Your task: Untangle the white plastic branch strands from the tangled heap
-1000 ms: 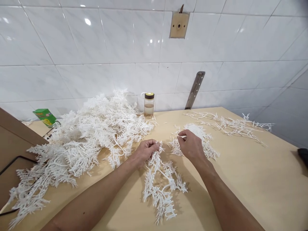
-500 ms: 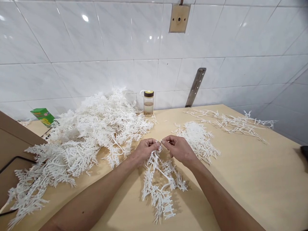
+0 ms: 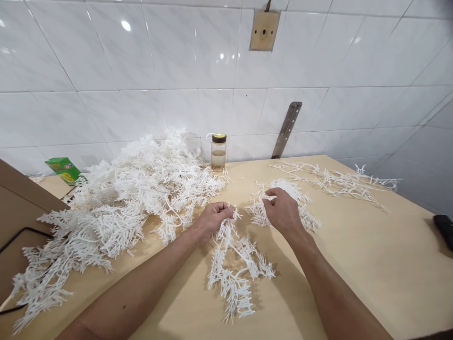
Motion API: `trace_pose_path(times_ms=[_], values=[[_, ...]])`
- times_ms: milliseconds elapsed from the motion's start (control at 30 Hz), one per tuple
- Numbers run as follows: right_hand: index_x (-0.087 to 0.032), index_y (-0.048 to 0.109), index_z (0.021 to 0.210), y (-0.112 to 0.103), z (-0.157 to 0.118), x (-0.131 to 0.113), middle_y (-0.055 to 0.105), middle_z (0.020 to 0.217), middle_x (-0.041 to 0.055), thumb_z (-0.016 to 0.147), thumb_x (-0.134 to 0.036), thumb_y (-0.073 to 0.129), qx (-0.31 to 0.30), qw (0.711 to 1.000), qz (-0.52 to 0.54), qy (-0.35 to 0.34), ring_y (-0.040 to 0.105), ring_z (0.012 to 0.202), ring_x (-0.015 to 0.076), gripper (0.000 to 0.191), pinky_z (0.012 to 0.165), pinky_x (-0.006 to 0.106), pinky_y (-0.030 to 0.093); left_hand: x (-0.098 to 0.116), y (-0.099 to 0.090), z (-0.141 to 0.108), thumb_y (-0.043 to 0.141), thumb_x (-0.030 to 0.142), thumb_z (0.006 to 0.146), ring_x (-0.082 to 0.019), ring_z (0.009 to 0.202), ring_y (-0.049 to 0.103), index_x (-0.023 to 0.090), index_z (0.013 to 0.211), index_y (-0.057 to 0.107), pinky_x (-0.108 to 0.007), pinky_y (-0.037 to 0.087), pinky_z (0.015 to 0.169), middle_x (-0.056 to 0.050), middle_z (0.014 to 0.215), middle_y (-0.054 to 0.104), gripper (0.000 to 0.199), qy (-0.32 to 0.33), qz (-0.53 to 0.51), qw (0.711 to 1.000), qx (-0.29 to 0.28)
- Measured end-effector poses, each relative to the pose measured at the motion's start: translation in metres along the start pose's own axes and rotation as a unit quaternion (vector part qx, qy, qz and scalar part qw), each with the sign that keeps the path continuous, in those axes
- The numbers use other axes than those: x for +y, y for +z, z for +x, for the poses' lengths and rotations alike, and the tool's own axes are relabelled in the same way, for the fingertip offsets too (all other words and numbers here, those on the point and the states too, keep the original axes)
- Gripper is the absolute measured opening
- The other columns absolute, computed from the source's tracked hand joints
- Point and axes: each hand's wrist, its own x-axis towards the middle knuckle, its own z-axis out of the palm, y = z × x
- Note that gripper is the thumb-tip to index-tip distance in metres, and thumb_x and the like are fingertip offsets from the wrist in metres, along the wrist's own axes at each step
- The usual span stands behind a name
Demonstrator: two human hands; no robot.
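Note:
My left hand (image 3: 214,218) pinches the top of a white plastic branch (image 3: 244,257), whose many-tipped sprays hang down and spread over the table toward me. Over a small heap of loose white sprigs (image 3: 256,212) hovers my right hand (image 3: 283,210), its thumb and forefinger curved with a gap between them. I see nothing in that gap; the other fingers are partly hidden. A large pile of white plastic branches (image 3: 141,184) covers the table to the left of my left hand.
Thin bare white stems (image 3: 339,182) lie at the back right. A lidded bottle (image 3: 218,153) stands by the tiled wall, near a metal bracket (image 3: 286,130). At left are a green box (image 3: 63,170) and a brown carton (image 3: 24,226). A black object (image 3: 444,229) sits at the right edge.
My right hand has left the tip of the branch and moved right over the small heap, its fingers parting. White sprigs now reach further left there. My left hand keeps its pinch.

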Motion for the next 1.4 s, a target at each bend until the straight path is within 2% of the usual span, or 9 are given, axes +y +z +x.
trace_pose_path(times_ms=[67,167,233,467,700,867,1000,1200,1400], values=[[-0.017,0.064,0.1,-0.005,-0.003,-0.005,0.059,0.067,0.0009,0.083,-0.037,0.056,-0.098,0.99,0.094,0.037,0.052,0.052,0.015,0.028,0.055,0.03,0.042,0.0,-0.001,0.001,0.078,0.054,0.065,-0.008,0.054,0.044,0.015,0.07,0.062,-0.022,0.031,0.052,0.0,0.064,0.057,0.043,0.004,-0.013,1.0,0.008],[-0.017,0.068,0.098,-0.001,-0.015,-0.019,0.057,0.065,-0.0012,0.085,-0.051,0.055,-0.254,0.945,0.206,0.01,0.046,0.045,0.0106,0.039,0.045,0.026,0.039,0.001,-0.002,0.001,0.08,0.051,0.065,-0.009,0.059,0.049,0.014,0.074,0.063,-0.023,0.037,0.059,0.0,0.067,0.059,0.042,0.022,-0.036,0.999,0.005],[-0.017,0.07,0.097,0.005,-0.021,-0.025,0.059,0.066,-0.0007,0.083,-0.054,0.059,-0.284,0.931,0.226,-0.02,0.046,0.046,0.0096,0.041,0.044,0.024,0.038,0.001,-0.002,0.001,0.08,0.051,0.065,-0.009,0.059,0.049,0.013,0.073,0.063,-0.023,0.038,0.06,0.0,0.066,0.059,0.042,0.023,-0.041,0.999,0.003],[-0.018,0.071,0.088,0.014,-0.025,-0.027,0.068,0.078,0.0029,0.081,-0.05,0.063,-0.253,0.944,0.212,-0.027,0.049,0.051,0.0093,0.034,0.048,0.024,0.041,-0.002,0.0,0.003,0.076,0.046,0.071,-0.011,0.064,0.051,0.014,0.074,0.063,-0.025,0.04,0.065,0.0,0.067,0.059,0.035,0.046,-0.017,0.999,0.01],[-0.017,0.067,0.08,0.018,-0.027,-0.027,0.064,0.069,0.0021,0.08,-0.052,0.062,-0.244,0.949,0.2,-0.007,0.051,0.052,0.0112,0.035,0.049,0.025,0.042,0.002,0.005,-0.003,0.065,0.039,0.081,-0.012,0.064,0.052,0.015,0.075,0.063,-0.025,0.041,0.063,0.0,0.068,0.059,0.025,0.099,0.107,0.988,0.057],[-0.018,0.064,0.08,0.015,-0.027,-0.026,0.06,0.065,0.0002,0.084,-0.047,0.057,-0.253,0.95,0.18,-0.044,0.053,0.054,0.0126,0.03,0.052,0.026,0.042,-0.002,0.003,-0.001,0.066,0.044,0.08,-0.01,0.061,0.049,0.015,0.074,0.06,-0.024,0.039,0.06,0.001,0.066,0.056,0.03,0.085,0.069,0.994,0.02],[-0.019,0.061,0.08,0.016,-0.03,-0.032,0.063,0.071,0.0012,0.086,-0.031,0.052,-0.237,0.964,0.081,-0.087,0.054,0.062,0.0141,0.017,0.056,0.026,0.04,-0.008,0.004,0.001,0.063,0.044,0.081,-0.01,0.058,0.044,0.016,0.072,0.057,-0.023,0.036,0.056,0.003,0.063,0.052,0.03,0.088,0.092,0.992,0.018],[-0.017,0.055,0.08,0.022,-0.027,-0.028,0.063,0.078,0.008,0.087,-0.013,0.044,-0.117,0.982,-0.102,-0.108,0.053,0.064,0.016,0.014,0.06,0.028,0.035,-0.014,0.007,0.001,0.065,0.04,0.079,-0.009,0.053,0.039,0.018,0.07,0.053,-0.023,0.031,0.053,0.005,0.057,0.046,0.027,0.079,0.114,0.988,0.063],[-0.02,0.057,0.085,0.01,-0.008,-0.003,0.065,0.072,0.0031,0.082,-0.026,0.054,-0.027,0.999,-0.022,-0.029,0.057,0.061,0.0177,0.007,0.062,0.029,0.039,-0.013,0.002,0.003,0.07,0.046,0.077,-0.01,0.062,0.047,0.015,0.074,0.059,-0.024,0.036,0.062,0.001,0.067,0.056,0.033,0.07,0.02,0.997,0.03]])
